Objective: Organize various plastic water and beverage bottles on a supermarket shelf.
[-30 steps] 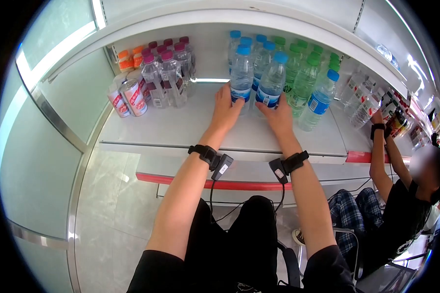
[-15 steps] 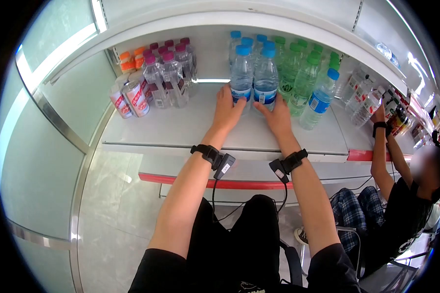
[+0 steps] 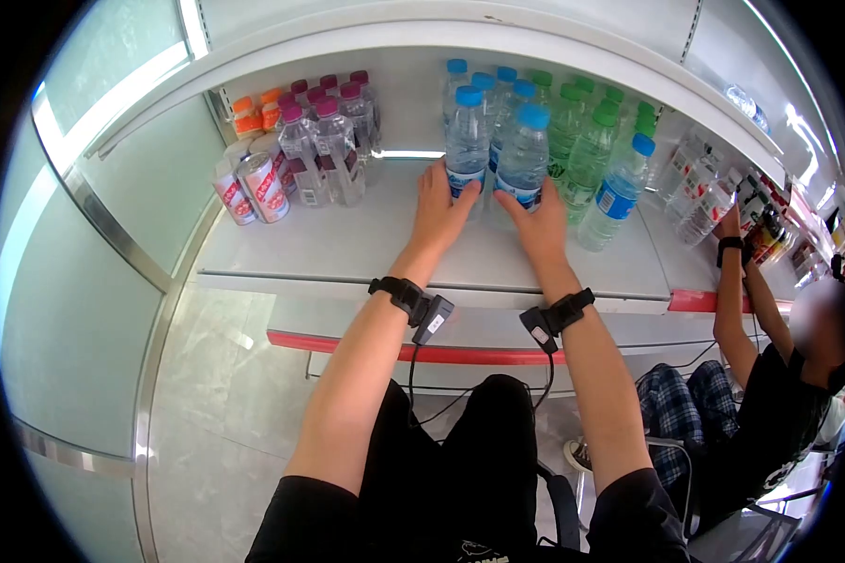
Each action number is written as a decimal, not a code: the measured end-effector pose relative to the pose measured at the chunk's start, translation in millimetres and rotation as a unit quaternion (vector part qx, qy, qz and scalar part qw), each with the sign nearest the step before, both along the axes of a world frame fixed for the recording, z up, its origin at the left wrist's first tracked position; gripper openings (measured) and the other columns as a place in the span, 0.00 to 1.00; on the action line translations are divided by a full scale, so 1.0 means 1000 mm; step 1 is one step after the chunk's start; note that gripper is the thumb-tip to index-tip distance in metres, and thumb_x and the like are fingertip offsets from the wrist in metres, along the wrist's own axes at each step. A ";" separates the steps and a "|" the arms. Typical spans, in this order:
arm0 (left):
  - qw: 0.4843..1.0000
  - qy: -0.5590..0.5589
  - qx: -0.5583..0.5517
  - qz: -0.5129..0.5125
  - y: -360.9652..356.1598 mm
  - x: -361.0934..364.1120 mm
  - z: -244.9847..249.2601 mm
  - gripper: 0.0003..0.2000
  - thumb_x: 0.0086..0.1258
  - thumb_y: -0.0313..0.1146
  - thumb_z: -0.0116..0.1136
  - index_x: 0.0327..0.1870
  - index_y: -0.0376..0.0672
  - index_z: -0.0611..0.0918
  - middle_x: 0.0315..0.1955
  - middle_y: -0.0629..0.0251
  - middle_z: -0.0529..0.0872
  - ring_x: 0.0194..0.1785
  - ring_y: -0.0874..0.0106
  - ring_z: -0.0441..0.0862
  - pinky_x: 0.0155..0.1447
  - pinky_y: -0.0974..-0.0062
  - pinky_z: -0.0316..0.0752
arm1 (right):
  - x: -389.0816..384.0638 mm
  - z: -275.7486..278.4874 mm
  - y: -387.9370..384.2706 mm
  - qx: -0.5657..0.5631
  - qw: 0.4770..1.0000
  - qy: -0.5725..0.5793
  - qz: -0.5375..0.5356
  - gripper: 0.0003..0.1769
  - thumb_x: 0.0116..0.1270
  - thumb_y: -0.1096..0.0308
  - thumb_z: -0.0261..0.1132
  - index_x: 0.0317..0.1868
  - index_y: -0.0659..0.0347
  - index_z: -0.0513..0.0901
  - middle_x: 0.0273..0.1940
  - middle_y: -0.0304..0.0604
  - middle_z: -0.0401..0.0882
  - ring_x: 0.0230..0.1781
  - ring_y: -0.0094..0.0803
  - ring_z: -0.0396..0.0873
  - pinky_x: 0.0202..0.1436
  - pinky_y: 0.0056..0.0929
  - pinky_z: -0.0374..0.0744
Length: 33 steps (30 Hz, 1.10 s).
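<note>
My left hand (image 3: 437,214) is wrapped round the lower part of a clear water bottle (image 3: 467,141) with a blue cap and blue label, upright on the shelf. My right hand (image 3: 541,225) grips a second blue-capped water bottle (image 3: 524,155) beside it, which stands a little nearer to me than the rest. Behind these two are several more blue-capped bottles (image 3: 505,80), partly hidden. Green-capped bottles (image 3: 591,150) stand just right of my right hand, with one larger blue-capped bottle (image 3: 617,195) at their front.
On the left of the white shelf (image 3: 300,249) are red-and-white cans (image 3: 265,188), orange-capped bottles (image 3: 247,117) and purple-capped bottles (image 3: 333,150). An upper shelf edge (image 3: 422,38) overhangs them. At right, a seated person (image 3: 770,422) reaches toward other bottles (image 3: 709,211).
My right hand has shifted slightly right, and its bottle has come up and toward me, away from the left one. My left hand has barely moved.
</note>
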State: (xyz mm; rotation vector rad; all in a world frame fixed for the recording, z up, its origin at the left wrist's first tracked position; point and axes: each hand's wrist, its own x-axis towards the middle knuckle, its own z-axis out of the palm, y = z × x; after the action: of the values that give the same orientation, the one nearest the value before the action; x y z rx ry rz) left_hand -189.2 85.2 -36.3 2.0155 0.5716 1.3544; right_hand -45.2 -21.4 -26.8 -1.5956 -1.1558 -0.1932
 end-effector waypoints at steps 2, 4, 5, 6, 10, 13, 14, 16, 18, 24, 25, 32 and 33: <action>1.000 0.011 -0.006 0.002 0.000 0.000 0.000 0.30 0.72 0.45 0.58 0.68 0.34 0.66 0.59 0.46 0.73 0.65 0.50 0.67 0.67 0.57 0.63 | -0.005 0.006 -0.005 0.026 1.000 0.005 0.009 0.36 0.55 0.48 0.78 0.50 0.72 0.77 0.43 0.59 0.83 0.42 0.52 0.83 0.45 0.42 0.81; 1.000 0.000 0.016 0.011 0.000 0.001 -0.001 0.30 0.72 0.45 0.59 0.67 0.34 0.67 0.58 0.46 0.74 0.63 0.50 0.67 0.66 0.57 0.63 | -0.003 0.000 -0.001 0.016 0.999 -0.031 -0.011 0.35 0.55 0.49 0.79 0.48 0.72 0.77 0.41 0.59 0.83 0.40 0.53 0.84 0.43 0.42 0.81; 1.000 -0.001 0.015 0.012 0.000 0.001 -0.001 0.30 0.72 0.45 0.59 0.67 0.34 0.67 0.58 0.46 0.74 0.63 0.50 0.67 0.66 0.57 0.63 | -0.001 -0.002 0.001 0.009 0.997 -0.067 -0.034 0.34 0.55 0.50 0.79 0.46 0.72 0.77 0.39 0.59 0.84 0.39 0.53 0.84 0.42 0.42 0.82; 1.000 0.003 0.012 0.008 0.000 0.001 -0.001 0.30 0.72 0.45 0.59 0.67 0.34 0.67 0.58 0.46 0.74 0.63 0.50 0.67 0.66 0.57 0.63 | -0.001 0.002 0.002 0.009 0.997 -0.067 -0.034 0.34 0.55 0.50 0.79 0.46 0.72 0.77 0.39 0.59 0.84 0.39 0.53 0.84 0.42 0.42 0.82; 0.999 0.021 0.027 0.017 0.001 0.000 0.000 0.30 0.72 0.46 0.58 0.67 0.34 0.67 0.57 0.46 0.74 0.63 0.49 0.67 0.66 0.58 0.63 | -0.007 0.008 0.003 -0.047 0.999 -0.004 -0.021 0.36 0.56 0.48 0.78 0.48 0.72 0.77 0.43 0.61 0.84 0.41 0.55 0.85 0.43 0.45 0.82; 1.000 -0.005 0.008 0.004 -0.002 0.000 0.000 0.32 0.70 0.46 0.60 0.68 0.34 0.66 0.58 0.43 0.74 0.62 0.44 0.67 0.67 0.50 0.63 | -0.001 0.003 0.004 -0.072 0.997 -0.005 -0.024 0.38 0.56 0.44 0.76 0.51 0.72 0.77 0.44 0.61 0.84 0.44 0.56 0.83 0.46 0.45 0.81; 1.000 -0.004 0.007 0.002 -0.003 -0.001 0.001 0.32 0.70 0.46 0.60 0.68 0.34 0.66 0.58 0.43 0.74 0.62 0.44 0.67 0.67 0.50 0.63 | 0.001 -0.001 0.005 -0.093 0.995 0.004 -0.027 0.40 0.57 0.43 0.76 0.52 0.73 0.76 0.45 0.62 0.84 0.46 0.58 0.82 0.49 0.46 0.80; 1.000 -0.003 -0.006 -0.014 -0.001 -0.001 0.001 0.34 0.73 0.48 0.57 0.71 0.34 0.63 0.62 0.46 0.72 0.67 0.50 0.65 0.69 0.58 0.61 | 0.004 -0.011 0.010 -0.058 0.995 -0.069 -0.046 0.42 0.56 0.42 0.76 0.55 0.74 0.75 0.49 0.63 0.82 0.51 0.59 0.78 0.54 0.47 0.77; 1.000 -0.024 0.001 -0.008 -0.002 0.000 0.001 0.35 0.72 0.49 0.58 0.72 0.33 0.62 0.62 0.44 0.71 0.67 0.47 0.65 0.70 0.54 0.61 | 0.006 -0.014 0.013 -0.021 0.987 -0.144 -0.061 0.44 0.56 0.42 0.76 0.57 0.74 0.74 0.52 0.65 0.80 0.55 0.61 0.75 0.60 0.49 0.74; 0.999 -0.043 -0.006 0.006 -0.002 0.000 0.003 0.41 0.70 0.51 0.60 0.73 0.30 0.59 0.63 0.39 0.70 0.68 0.45 0.64 0.72 0.52 0.59 | 0.000 -0.011 0.010 0.025 0.995 -0.088 -0.043 0.58 0.52 0.41 0.78 0.69 0.78 0.61 0.63 0.67 0.69 0.64 0.60 0.66 0.69 0.51 0.65; 0.999 -0.049 -0.004 0.006 -0.003 -0.001 0.004 0.42 0.69 0.52 0.61 0.73 0.30 0.58 0.63 0.39 0.69 0.68 0.46 0.64 0.72 0.53 0.59 | -0.002 -0.008 0.008 0.034 0.997 -0.060 -0.043 0.61 0.51 0.43 0.79 0.70 0.78 0.58 0.64 0.67 0.67 0.66 0.58 0.65 0.70 0.50 0.64; 0.998 -0.053 -0.011 -0.012 -0.004 -0.003 0.006 0.45 0.68 0.52 0.63 0.74 0.31 0.56 0.61 0.41 0.70 0.64 0.49 0.65 0.69 0.54 0.61 | -0.008 0.003 -0.002 0.075 0.997 -0.028 0.014 0.66 0.45 0.50 0.83 0.73 0.76 0.52 0.69 0.64 0.61 0.70 0.53 0.63 0.72 0.46 0.64; 0.998 -0.067 0.002 -0.008 -0.003 -0.003 0.005 0.45 0.67 0.52 0.64 0.74 0.31 0.56 0.60 0.42 0.70 0.64 0.50 0.66 0.69 0.55 0.62 | -0.010 0.004 -0.003 0.076 0.997 -0.028 0.014 0.66 0.45 0.50 0.83 0.73 0.76 0.52 0.69 0.64 0.61 0.70 0.53 0.63 0.72 0.46 0.64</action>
State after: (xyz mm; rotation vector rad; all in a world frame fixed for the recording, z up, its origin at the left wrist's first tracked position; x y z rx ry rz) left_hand -192.1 82.5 -31.6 1.9111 0.4913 1.4672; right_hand -54.9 -24.4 -22.8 -1.4473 -1.1773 -0.3012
